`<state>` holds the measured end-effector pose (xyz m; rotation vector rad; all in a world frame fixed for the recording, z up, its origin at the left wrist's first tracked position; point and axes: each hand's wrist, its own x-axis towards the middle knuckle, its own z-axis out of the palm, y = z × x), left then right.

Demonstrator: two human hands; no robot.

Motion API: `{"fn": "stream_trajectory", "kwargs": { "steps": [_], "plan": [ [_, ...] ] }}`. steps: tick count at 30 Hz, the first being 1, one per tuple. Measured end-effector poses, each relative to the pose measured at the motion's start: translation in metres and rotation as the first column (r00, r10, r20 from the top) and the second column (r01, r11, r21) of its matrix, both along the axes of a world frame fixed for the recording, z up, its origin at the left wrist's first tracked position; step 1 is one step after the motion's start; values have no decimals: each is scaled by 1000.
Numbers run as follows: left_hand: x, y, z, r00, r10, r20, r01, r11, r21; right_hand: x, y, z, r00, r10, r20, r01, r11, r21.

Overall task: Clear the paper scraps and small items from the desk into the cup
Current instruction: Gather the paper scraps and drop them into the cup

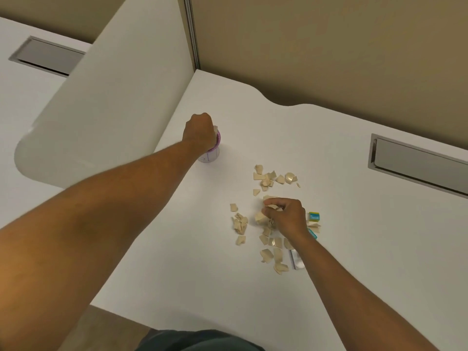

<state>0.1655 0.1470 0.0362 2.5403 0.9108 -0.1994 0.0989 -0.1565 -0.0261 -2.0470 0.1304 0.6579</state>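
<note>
A white cup with a purple rim point(212, 155) stands on the white desk point(177, 236). My left hand point(200, 131) is closed over its mouth, with a bit of beige scrap showing at the fingers. Several beige paper scraps point(268, 177) lie scattered to the right of the cup. My right hand point(286, 215) rests among them, its fingers pinched on a few scraps point(262, 216). A small teal and yellow block point(314, 216) lies just right of that hand. A teal item point(313, 234) and a shiny silver piece point(296, 260) lie beside my right wrist.
A white curved partition point(114, 110) rises left of the cup. A beige wall panel point(329, 46) backs the desk. A grey cable hatch point(417, 165) is set in the desk at the right, another hatch point(45, 57) at the far left. The desk's front edge runs below my arms.
</note>
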Motion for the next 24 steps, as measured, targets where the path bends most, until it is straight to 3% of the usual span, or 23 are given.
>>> {"fn": "stream_trajectory", "kwargs": {
  "steps": [6,8,11,14,17,19,24],
  "plan": [
    [-9,-7,18,995,-94,13,94,995,30,4,1,6,996,-61,-60,67,994,91],
    [-21,-10,29,994,-78,82,77,997,21,8,4,14,970,-137,-200,175,966,190],
    [-57,-18,33,974,-16,226,18,1000,-9,20,15,31,858,-190,-477,382,857,347],
    [-106,-27,4,983,10,186,1,998,-55,36,33,47,791,-155,-592,454,797,398],
    [-152,-33,-41,986,-157,-56,147,979,-144,55,64,67,809,-99,-580,413,797,440],
    [-175,-36,-70,924,-336,-183,317,940,-128,69,89,81,852,-69,-519,350,813,466],
    [-208,-44,-119,784,-550,-288,531,835,-147,93,155,101,976,19,-215,70,915,397]
  ]
}}
